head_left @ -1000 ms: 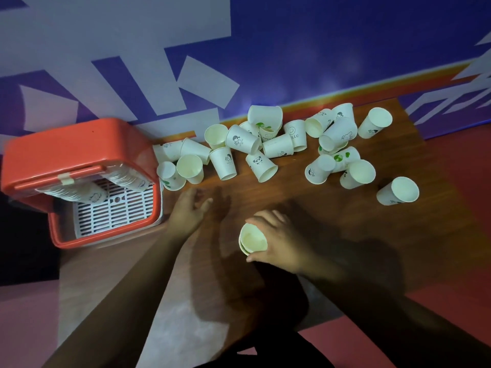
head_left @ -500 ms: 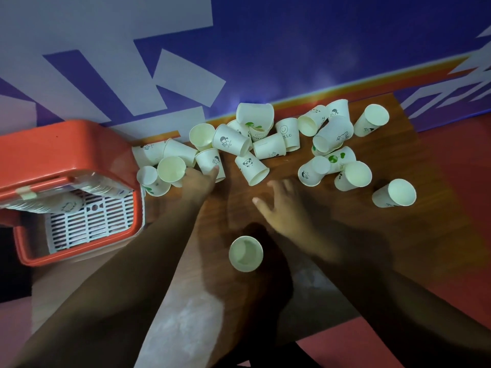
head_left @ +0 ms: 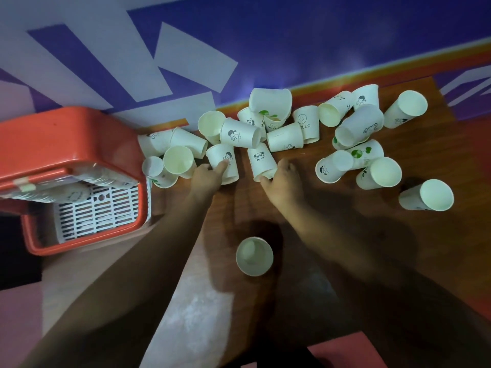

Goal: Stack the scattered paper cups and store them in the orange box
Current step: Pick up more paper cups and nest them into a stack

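Head view, hands [head_left: 208,176] [head_left: 283,179] gripping pile-edge cups [head_left: 225,158] [head_left: 261,162], box [head_left: 66,134] left

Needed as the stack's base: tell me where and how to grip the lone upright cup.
Wrap the lone upright cup round its side wall below the rim, coming down from the near side. It stands mouth up, apart from the pile, so fingers fit all round; the rim would likely buckle if pinched.

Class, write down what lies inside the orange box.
Inside the orange box, stacked paper cups lie sideways on a white slatted insert. The orange lid covers the far part, so anything beneath it cannot be seen.
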{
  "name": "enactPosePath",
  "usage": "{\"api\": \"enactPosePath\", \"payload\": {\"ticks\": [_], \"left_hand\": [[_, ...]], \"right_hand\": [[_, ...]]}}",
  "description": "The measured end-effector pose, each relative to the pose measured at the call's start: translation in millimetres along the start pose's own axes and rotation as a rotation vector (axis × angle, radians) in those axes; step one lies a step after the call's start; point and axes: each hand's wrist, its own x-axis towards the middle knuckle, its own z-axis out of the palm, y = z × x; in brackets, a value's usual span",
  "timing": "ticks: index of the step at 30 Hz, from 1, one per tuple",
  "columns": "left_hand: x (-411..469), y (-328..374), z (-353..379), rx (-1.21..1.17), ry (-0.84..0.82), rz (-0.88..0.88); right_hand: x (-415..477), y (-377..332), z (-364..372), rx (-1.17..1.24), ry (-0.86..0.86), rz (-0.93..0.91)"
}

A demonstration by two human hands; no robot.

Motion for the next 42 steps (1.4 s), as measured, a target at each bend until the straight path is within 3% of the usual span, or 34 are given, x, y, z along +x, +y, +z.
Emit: {"api": "enactPosePath", "payload": {"ticks": [5, 9, 15, 22, 27, 32, 42], "left_hand": [[-39, -8, -28, -0.382, -0.197, -0.073], [-70, -22, -44, -0.555, -0.234, -0.041], [-88, -40, -66, -0.669, -0.26, 0.018], [-114, -46, -71, -0.741, -0.322, 0.085], [-153, -48, -66, -0.479, -0.408, 0.269], [-188, -62, -52, -0.116, -0.422, 0.414], [-197, -110, -22, 0.431, -0.194, 0.561]], "right_hand": [[-10, 3, -4, 0.043, -0.003, -0.005], [-4, -20, -2, 0.125, 0.001, 0.003], [7, -30, 2, 0.082, -0.112, 0.109], [-35, -4, -28, 0.275, -0.185, 0.063], [-72, 13, -67, 0.491, -0.178, 0.14], [-109, 22, -89, 0.527, -0.183, 0.091], [-148, 43, -115, 0.639, -0.098, 0.098]]}}
